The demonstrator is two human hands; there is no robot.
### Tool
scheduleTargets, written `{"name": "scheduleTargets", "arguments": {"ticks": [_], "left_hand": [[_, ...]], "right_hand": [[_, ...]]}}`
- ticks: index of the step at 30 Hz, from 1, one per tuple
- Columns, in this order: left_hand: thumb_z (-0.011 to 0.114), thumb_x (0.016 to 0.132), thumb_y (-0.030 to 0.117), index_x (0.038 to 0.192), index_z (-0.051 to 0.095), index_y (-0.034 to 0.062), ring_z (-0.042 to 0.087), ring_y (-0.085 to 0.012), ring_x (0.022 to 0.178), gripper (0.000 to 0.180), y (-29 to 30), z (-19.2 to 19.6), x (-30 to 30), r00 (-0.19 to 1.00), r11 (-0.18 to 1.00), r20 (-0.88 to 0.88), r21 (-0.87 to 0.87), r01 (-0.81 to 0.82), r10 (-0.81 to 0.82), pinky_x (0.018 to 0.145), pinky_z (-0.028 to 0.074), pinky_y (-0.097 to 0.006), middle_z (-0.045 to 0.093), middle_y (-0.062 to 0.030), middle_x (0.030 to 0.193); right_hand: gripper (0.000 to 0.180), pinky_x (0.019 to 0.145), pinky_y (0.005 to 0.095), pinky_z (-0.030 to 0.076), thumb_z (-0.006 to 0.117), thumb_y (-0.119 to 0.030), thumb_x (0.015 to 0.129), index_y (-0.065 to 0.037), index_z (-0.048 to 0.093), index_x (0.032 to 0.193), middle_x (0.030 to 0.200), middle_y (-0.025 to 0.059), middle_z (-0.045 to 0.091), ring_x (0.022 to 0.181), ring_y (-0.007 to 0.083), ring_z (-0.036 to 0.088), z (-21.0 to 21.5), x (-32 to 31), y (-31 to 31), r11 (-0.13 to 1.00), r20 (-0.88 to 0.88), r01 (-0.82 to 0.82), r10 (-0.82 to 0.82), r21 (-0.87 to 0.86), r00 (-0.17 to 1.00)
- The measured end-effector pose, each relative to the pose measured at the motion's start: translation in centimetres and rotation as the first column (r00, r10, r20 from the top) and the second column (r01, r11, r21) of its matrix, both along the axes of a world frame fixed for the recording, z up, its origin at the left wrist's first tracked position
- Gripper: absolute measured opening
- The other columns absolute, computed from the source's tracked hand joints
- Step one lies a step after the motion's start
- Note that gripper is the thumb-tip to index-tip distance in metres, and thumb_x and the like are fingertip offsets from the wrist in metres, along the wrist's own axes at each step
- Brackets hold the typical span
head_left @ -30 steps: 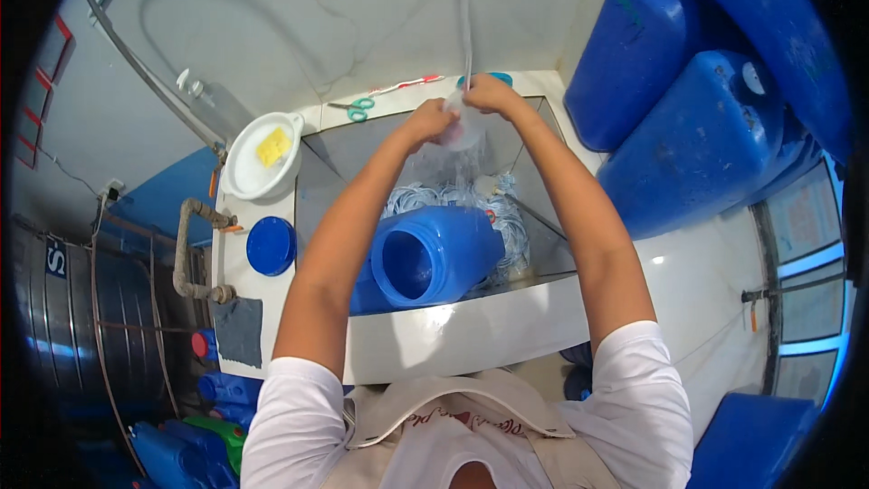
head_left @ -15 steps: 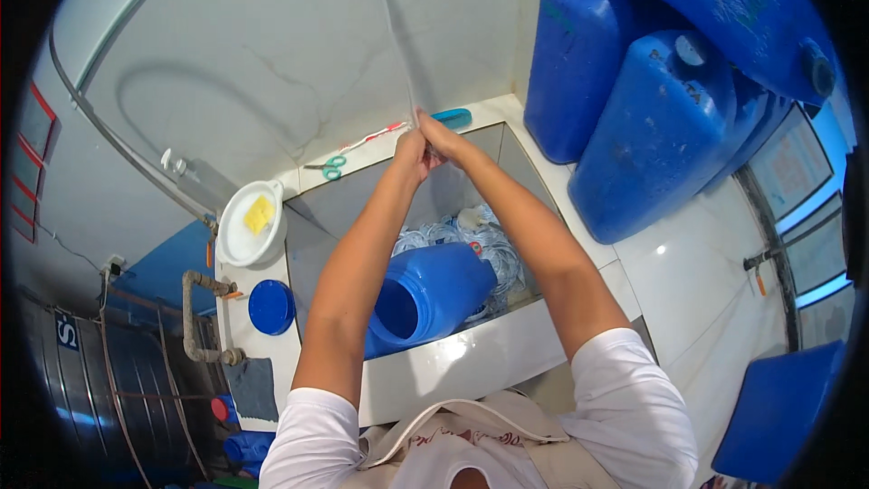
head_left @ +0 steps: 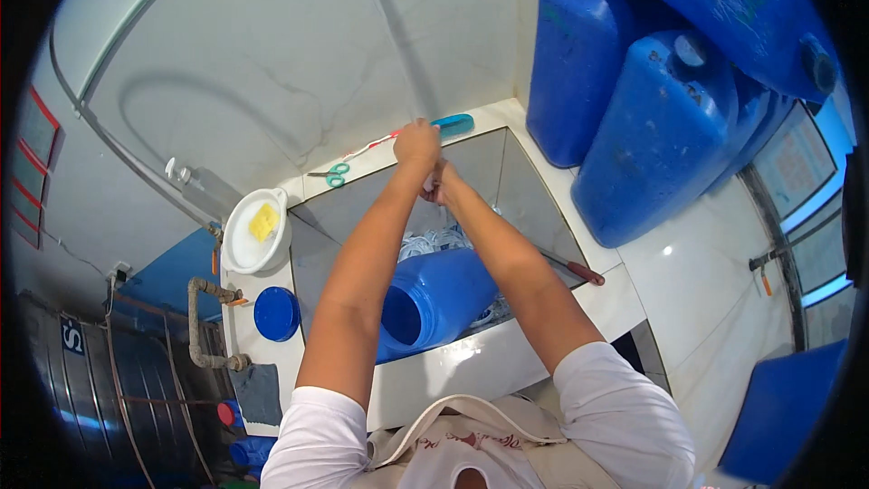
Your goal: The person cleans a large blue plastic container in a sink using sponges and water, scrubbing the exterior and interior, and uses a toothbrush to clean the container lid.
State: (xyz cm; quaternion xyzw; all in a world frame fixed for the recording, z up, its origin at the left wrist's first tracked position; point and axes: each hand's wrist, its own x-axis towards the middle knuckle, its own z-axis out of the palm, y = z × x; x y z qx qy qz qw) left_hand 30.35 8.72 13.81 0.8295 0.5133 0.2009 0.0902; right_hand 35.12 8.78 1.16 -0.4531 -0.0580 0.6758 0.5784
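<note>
My left hand [head_left: 417, 143] is closed around a pale, translucent hose [head_left: 384, 14] that hangs down in front of the wall. Just below and to its right, my right hand [head_left: 441, 183] has its fingers curled about a pale piece that looks like the hose's lower end; the exact grip is partly hidden. Both hands are over a grey tiled basin [head_left: 339, 208]. In the basin a blue plastic jug [head_left: 453, 290] lies on its side, its uncapped mouth facing lower left. Behind it is a heap of crumpled white and blue plastic strips [head_left: 433, 241].
On the ledge are teal scissors [head_left: 336, 175], a teal brush-like item [head_left: 454, 124], a white bowl [head_left: 241, 244] with a yellow sponge [head_left: 263, 223], and a blue lid [head_left: 276, 313]. A dark-red-handled tool [head_left: 584, 273] rests on the right rim. Large blue jerrycans [head_left: 652, 145] stand at right.
My hands have come apart slightly: the right has dropped toward me below the left. The hose slants more. The red-handled tool on the right rim has come into view from behind my arm.
</note>
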Motion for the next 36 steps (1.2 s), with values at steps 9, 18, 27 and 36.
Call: {"name": "scheduleTargets", "arguments": {"ticks": [9,18,27,36], "left_hand": [[0.050,0.077,0.016,0.096,0.059,-0.0031,0.059,-0.0368,0.095,0.029,0.1,-0.7,-9.9,0.987,0.952,-0.057,-0.263,-0.159,0.149,0.080,0.048,-0.045,0.061,-0.0234,0.100],[0.058,0.074,0.056,0.120,0.049,-0.0001,0.042,-0.0408,0.117,0.072,-8.0,-3.7,-31.5,0.876,0.860,-0.402,-0.313,-0.404,0.266,0.094,0.038,-0.048,0.046,-0.0249,0.124],[0.062,0.059,0.069,0.142,0.018,0.0176,0.031,-0.0505,0.122,0.108,-12.9,-6.4,-39.8,0.696,0.623,-0.248,-0.315,-0.716,0.674,0.098,0.028,-0.057,0.025,-0.0276,0.138],[0.054,0.063,0.078,0.126,0.038,0.0108,0.044,-0.0341,0.109,0.093,-6.6,0.6,-27.2,0.084,0.496,0.785,-0.465,0.733,0.613,0.085,0.040,-0.058,0.040,-0.0148,0.121]], "right_hand": [[0.033,0.062,0.0269,0.042,0.063,-0.032,0.082,-0.007,0.057,0.104,0.090,0.0009,0.059,0.075,0.0114,0.051,4.7,1.0,-1.2,0.870,0.420,-0.342,0.178,0.355,0.890],[0.019,0.049,0.0261,0.044,0.060,-0.006,0.067,-0.004,0.060,0.086,0.070,0.0043,0.061,0.058,0.0133,0.058,8.8,4.2,-2.6,0.766,0.961,-0.598,0.274,-0.236,-0.029],[0.028,0.054,0.0275,0.050,0.055,-0.002,0.067,-0.001,0.063,0.093,0.069,0.0070,0.063,0.059,0.0161,0.061,13.7,1.4,-3.6,0.726,0.953,-0.631,0.294,-0.273,-0.074],[0.039,0.048,0.0290,0.048,0.050,-0.005,0.067,-0.004,0.063,0.104,0.084,0.0089,0.065,0.056,0.0155,0.056,20.2,3.1,-4.5,0.719,0.943,-0.615,0.200,-0.325,-0.265]]}}
